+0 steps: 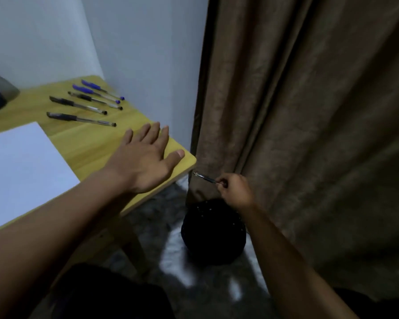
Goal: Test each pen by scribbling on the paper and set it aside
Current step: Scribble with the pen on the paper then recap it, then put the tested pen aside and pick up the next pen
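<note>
My right grip point(234, 189) pinches a pen point(204, 177) by one end, off the counter point(97, 143) and above the black bin point(213, 236), probably to discard it. My left grip point(143, 162) lies flat and released on the counter, likely bracing me. Five pens point(83, 104) lie in a row near the paper point(21, 162).

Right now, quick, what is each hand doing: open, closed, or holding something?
Left hand: open, laid flat on the yellow table.
Right hand: pinching a dark pen just off the table's corner.
</note>
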